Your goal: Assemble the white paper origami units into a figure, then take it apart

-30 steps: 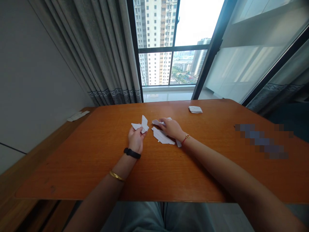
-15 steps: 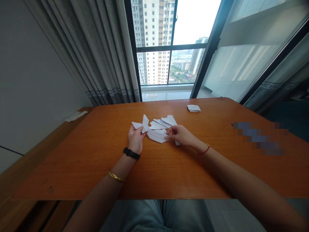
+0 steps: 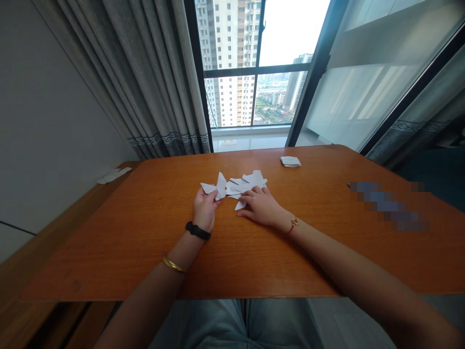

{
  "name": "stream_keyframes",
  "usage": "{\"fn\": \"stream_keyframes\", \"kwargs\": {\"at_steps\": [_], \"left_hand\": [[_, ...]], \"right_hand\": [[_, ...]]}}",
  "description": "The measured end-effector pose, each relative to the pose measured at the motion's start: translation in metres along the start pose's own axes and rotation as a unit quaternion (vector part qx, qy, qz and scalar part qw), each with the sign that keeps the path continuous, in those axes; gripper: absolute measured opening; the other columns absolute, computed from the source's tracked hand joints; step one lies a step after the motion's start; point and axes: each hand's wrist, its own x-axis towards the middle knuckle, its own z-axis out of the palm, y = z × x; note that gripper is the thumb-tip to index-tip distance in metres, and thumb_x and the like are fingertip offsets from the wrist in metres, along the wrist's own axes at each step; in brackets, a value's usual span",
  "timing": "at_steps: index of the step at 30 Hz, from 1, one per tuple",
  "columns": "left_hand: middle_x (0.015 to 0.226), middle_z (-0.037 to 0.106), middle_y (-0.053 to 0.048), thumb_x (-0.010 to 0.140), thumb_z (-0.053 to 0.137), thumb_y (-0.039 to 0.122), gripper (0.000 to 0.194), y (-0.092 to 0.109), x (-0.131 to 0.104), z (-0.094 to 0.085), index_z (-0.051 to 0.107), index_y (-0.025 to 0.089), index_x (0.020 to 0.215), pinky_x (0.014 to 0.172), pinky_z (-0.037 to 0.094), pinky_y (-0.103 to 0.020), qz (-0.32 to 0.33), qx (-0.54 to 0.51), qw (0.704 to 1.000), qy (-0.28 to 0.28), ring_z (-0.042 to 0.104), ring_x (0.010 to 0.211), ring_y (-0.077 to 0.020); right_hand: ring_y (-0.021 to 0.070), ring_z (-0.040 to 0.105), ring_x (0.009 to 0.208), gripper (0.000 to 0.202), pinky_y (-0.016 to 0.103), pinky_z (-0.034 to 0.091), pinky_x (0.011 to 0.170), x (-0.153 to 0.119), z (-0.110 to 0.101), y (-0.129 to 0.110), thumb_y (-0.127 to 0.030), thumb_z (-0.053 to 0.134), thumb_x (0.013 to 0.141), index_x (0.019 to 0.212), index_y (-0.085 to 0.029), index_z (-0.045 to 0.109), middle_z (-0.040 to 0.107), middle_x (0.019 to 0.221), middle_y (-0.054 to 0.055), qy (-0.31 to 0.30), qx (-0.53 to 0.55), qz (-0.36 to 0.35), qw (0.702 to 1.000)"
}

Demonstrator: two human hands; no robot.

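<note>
My left hand (image 3: pixel 205 206) pinches a folded white paper piece (image 3: pixel 220 184) whose pointed flaps stick up and out to the left. Just right of it, several folded white paper pieces (image 3: pixel 250 179) lie in an overlapping pile on the table. My right hand (image 3: pixel 262 206) rests palm down over the near side of this pile, fingers stretched out and apart. A pointed paper end (image 3: pixel 240 205) shows beside its thumb. Part of the pile is hidden under the right hand.
The wooden table (image 3: pixel 145 257) fills the space before me. Toward its far edge lies a small stack of folded paper (image 3: pixel 290 161). A blurred-out item (image 3: pixel 385 201) is at the right. Paper strips (image 3: pixel 114 175) lie on the ledge at the left.
My right hand has gone from pinching a folded paper piece to lying flat on the pile, which is now bunched closer together. My left hand keeps its paper piece, shifted slightly right.
</note>
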Motion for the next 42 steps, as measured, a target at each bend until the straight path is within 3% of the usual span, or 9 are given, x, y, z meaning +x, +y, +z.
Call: {"fn": "stream_keyframes", "kwargs": {"at_steps": [7,13,16,19,22,31,34,38,42], "left_hand": [[0.089,0.065,-0.004,0.067,0.065,0.011,0.026,-0.004,-0.002,0.0,0.057,0.016,0.091,0.072,0.051,-0.028,0.003,0.011,1.0,-0.014,0.063,0.081,-0.0149],[0.094,0.067,-0.005,0.068,0.07,0.014,0.031,-0.004,-0.006,0.001,0.056,0.017,0.095,0.073,0.049,-0.027,-0.004,0.035,0.998,-0.056,0.064,0.084,-0.0152],[0.093,0.068,-0.005,0.066,0.074,0.015,0.033,0.0,-0.009,0.002,0.055,0.018,0.093,0.076,0.049,-0.027,-0.009,0.03,0.996,-0.089,0.064,0.084,-0.0144],[0.092,0.068,-0.005,0.063,0.077,0.015,0.033,0.002,-0.014,0.005,0.058,0.017,0.09,0.074,0.048,-0.024,-0.03,0.024,0.99,-0.133,0.064,0.082,-0.0132],[0.093,0.069,-0.006,0.063,0.078,0.017,0.031,0.0,-0.019,0.007,0.061,0.017,0.088,0.072,0.048,-0.023,-0.068,0.04,0.98,-0.182,0.063,0.08,-0.0132],[0.096,0.068,-0.006,0.065,0.075,0.018,0.028,-0.008,-0.019,0.005,0.062,0.017,0.09,0.083,0.048,-0.028,0.027,0.126,0.973,-0.194,0.063,0.087,-0.0161],[0.089,0.068,-0.005,0.066,0.074,0.017,0.028,-0.01,-0.02,0.004,0.057,0.018,0.088,0.073,0.048,-0.024,0.039,0.164,0.967,-0.191,0.063,0.079,-0.0144],[0.092,0.064,-0.004,0.061,0.077,0.013,0.053,-0.015,-0.019,-0.001,0.049,0.021,0.106,0.067,0.046,-0.023,0.04,0.231,0.951,-0.203,0.061,0.073,-0.0127],[0.094,0.059,-0.004,0.065,0.073,0.015,0.057,-0.017,-0.019,-0.006,0.046,0.018,0.115,0.075,0.044,-0.028,0.063,0.384,0.89,-0.237,0.059,0.08,-0.0138]], "right_hand": [[0.0237,0.055,0.098,0.029,0.035,0.037,0.086,-0.013,0.0,-0.02,-0.042,0.055,0.086,0.103,-0.021,0.066,0.064,0.104,0.009,-0.005,0.063,0.025,0.998],[0.019,0.057,0.082,0.021,0.029,0.043,0.071,-0.008,0.014,-0.007,-0.026,0.074,0.066,0.083,-0.018,0.062,0.063,0.087,0.005,-0.037,0.191,0.087,0.977],[0.0135,0.055,0.064,0.021,0.025,0.042,0.059,-0.007,0.01,0.002,-0.023,0.069,0.067,0.084,-0.019,0.058,0.059,0.073,-0.001,0.007,0.336,0.158,0.929],[0.0137,0.057,0.064,0.027,0.026,0.045,0.058,-0.004,0.0,0.009,-0.033,0.066,0.068,0.086,-0.019,0.052,0.057,0.071,-0.002,0.128,0.492,0.224,0.832],[0.015,0.06,0.067,0.027,0.028,0.048,0.062,-0.001,-0.003,0.006,-0.037,0.066,0.066,0.08,-0.019,0.051,0.059,0.073,0.0,0.143,0.596,0.21,0.762],[0.0151,0.057,0.074,0.022,0.025,0.045,0.066,-0.01,-0.004,-0.009,-0.021,0.057,0.072,0.093,-0.017,0.061,0.066,0.085,0.001,0.024,0.512,0.052,0.857],[0.0147,0.056,0.07,0.019,0.025,0.043,0.064,-0.01,-0.003,-0.008,-0.025,0.057,0.076,0.093,-0.017,0.061,0.066,0.083,0.001,0.043,0.459,0.08,0.884],[0.0151,0.055,0.07,0.012,0.026,0.042,0.066,-0.01,0.004,-0.007,-0.023,0.055,0.08,0.088,-0.017,0.062,0.065,0.08,0.002,0.06,0.344,0.1,0.932],[0.0141,0.055,0.067,0.025,0.025,0.041,0.062,-0.01,0.01,-0.007,-0.019,0.061,0.075,0.1,-0.017,0.057,0.064,0.081,0.001,0.03,0.333,0.104,0.937]]}}
